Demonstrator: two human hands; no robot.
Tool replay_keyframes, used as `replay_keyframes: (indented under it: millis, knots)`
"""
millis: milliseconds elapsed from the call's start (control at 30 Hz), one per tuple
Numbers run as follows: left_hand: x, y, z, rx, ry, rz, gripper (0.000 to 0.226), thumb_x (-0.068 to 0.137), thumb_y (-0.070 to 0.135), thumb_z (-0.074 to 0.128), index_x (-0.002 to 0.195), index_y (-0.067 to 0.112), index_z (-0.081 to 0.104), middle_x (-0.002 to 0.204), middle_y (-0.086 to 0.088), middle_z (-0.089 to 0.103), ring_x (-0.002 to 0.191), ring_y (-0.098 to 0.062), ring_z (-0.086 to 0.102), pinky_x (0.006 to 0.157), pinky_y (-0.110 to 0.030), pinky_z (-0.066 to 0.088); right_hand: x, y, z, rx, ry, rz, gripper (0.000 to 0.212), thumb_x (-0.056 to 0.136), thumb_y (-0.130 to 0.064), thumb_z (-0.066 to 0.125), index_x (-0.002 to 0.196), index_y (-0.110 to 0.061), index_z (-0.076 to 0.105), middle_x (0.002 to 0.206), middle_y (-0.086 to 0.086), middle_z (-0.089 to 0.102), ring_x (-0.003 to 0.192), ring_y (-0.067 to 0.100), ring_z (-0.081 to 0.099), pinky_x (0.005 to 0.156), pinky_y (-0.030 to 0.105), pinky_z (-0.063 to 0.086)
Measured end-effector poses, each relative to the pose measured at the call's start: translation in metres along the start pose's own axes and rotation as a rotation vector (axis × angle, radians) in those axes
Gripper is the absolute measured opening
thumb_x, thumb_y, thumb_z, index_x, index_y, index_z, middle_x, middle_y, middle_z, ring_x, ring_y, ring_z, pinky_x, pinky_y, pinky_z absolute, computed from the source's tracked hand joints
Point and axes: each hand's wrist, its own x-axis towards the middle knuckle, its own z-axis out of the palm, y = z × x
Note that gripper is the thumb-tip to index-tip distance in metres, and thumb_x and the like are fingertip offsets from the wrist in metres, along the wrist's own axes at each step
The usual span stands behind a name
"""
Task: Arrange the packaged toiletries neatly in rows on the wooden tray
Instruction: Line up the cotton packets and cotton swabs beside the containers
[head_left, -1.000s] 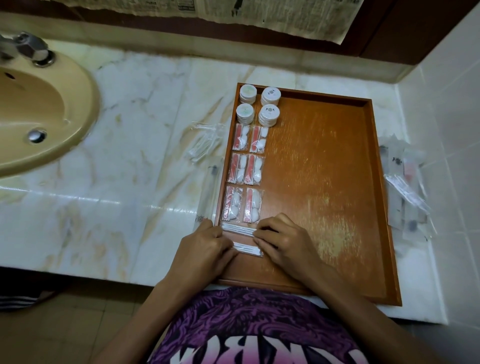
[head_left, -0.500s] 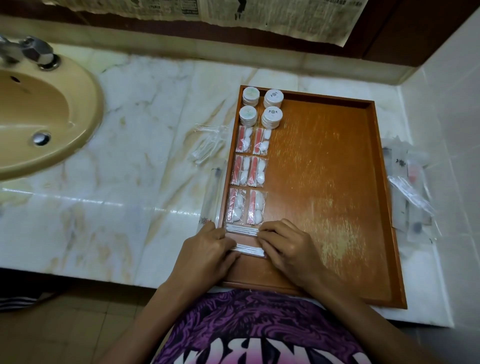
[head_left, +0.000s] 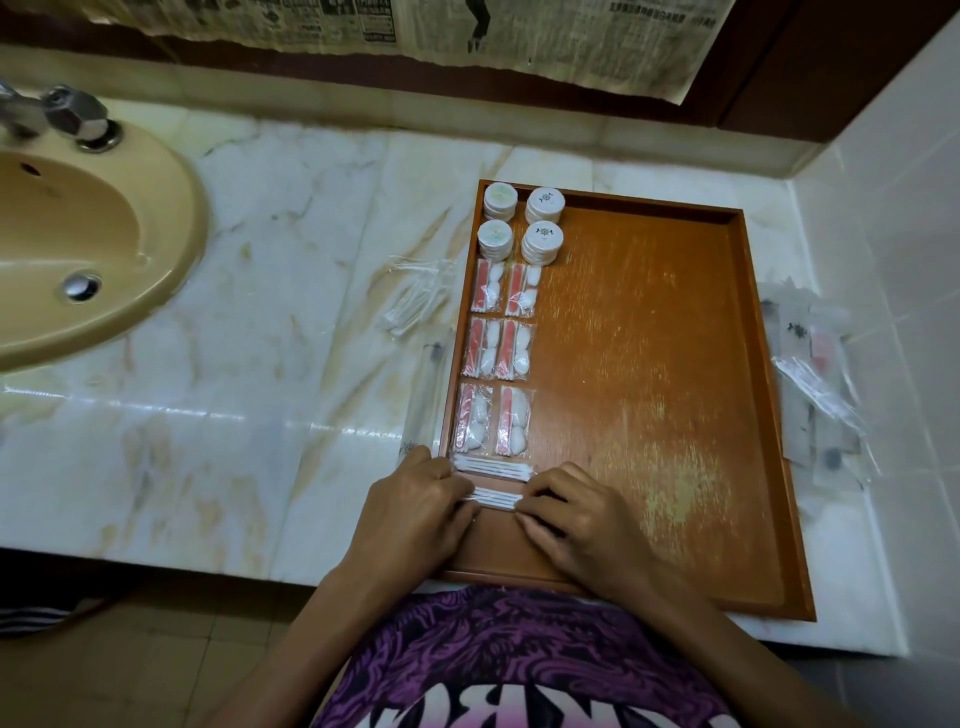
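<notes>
The near clear packet of white cotton swabs (head_left: 492, 500) is lying crosswise at the wooden tray's (head_left: 675, 415) 7 o'clock corner, with the left hand (head_left: 415, 512) and right hand (head_left: 576, 519) pinching its ends between curled fingers. Beyond it, toward 12 o'clock, a second swab packet (head_left: 493, 469), six red-and-white sachets (head_left: 492, 364) and four round white soaps (head_left: 522, 223) are already sitting in two columns. Loose clear packets (head_left: 815, 374) are waiting at 3 o'clock and others (head_left: 415, 304) at 9 o'clock, so most seems undone.
</notes>
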Motion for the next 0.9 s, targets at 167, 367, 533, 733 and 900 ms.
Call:
replay_keyframes:
  millis: [167, 367, 533, 733, 900]
  knots:
    - [-0.0005, -0.0028, -0.0008, 0.018, 0.005, -0.012, 0.013, 0.071, 0.028, 0.082, 0.074, 0.021, 0.072, 0.071, 0.006, 0.063, 0.077, -0.018, 0.059, 0.041, -0.029, 0.045, 0.0004, -0.0004, 0.0002, 0.001, 0.012, 0.018, 0.009, 0.088, -0.018, 0.066, 0.091, -0.012, 0.073, 0.093, 0.000, 0.064, 0.085, 0.016, 0.058, 0.062, 0.031, 0.051]
    - [0.0005, -0.0020, -0.0010, 0.019, 0.003, -0.019, 0.012, 0.072, 0.028, 0.081, 0.075, 0.021, 0.073, 0.071, 0.005, 0.063, 0.077, -0.019, 0.059, 0.042, -0.030, 0.046, 0.0012, -0.0024, -0.0017, 0.000, 0.021, 0.028, 0.007, 0.085, -0.015, 0.070, 0.090, -0.011, 0.073, 0.092, 0.001, 0.065, 0.084, 0.017, 0.060, 0.061, 0.031, 0.051]
    - [-0.0005, -0.0021, -0.0015, 0.012, 0.002, -0.017, 0.012, 0.072, 0.027, 0.081, 0.075, 0.020, 0.072, 0.070, 0.005, 0.062, 0.077, -0.019, 0.059, 0.042, -0.029, 0.044, 0.0017, -0.0035, -0.0034, 0.002, 0.019, 0.035, 0.006, 0.084, -0.014, 0.071, 0.089, -0.011, 0.074, 0.092, 0.001, 0.065, 0.084, 0.017, 0.061, 0.060, 0.032, 0.052]
    - [-0.0006, -0.0021, -0.0014, 0.006, 0.004, -0.016, 0.011, 0.074, 0.027, 0.079, 0.074, 0.020, 0.071, 0.070, 0.005, 0.062, 0.077, -0.019, 0.058, 0.043, -0.028, 0.043, 0.0025, -0.0037, -0.0027, -0.002, 0.019, 0.040, 0.006, 0.084, -0.013, 0.072, 0.089, -0.010, 0.074, 0.092, 0.002, 0.066, 0.083, 0.018, 0.061, 0.060, 0.033, 0.052]
    - [-0.0009, -0.0018, -0.0027, -0.009, 0.001, -0.011, 0.012, 0.078, 0.031, 0.077, 0.077, 0.020, 0.072, 0.073, 0.005, 0.063, 0.080, -0.019, 0.058, 0.047, -0.029, 0.043, 0.0023, -0.0038, -0.0027, -0.005, 0.034, 0.036, 0.006, 0.084, -0.014, 0.072, 0.088, -0.011, 0.074, 0.091, 0.001, 0.065, 0.083, 0.017, 0.061, 0.059, 0.033, 0.052]
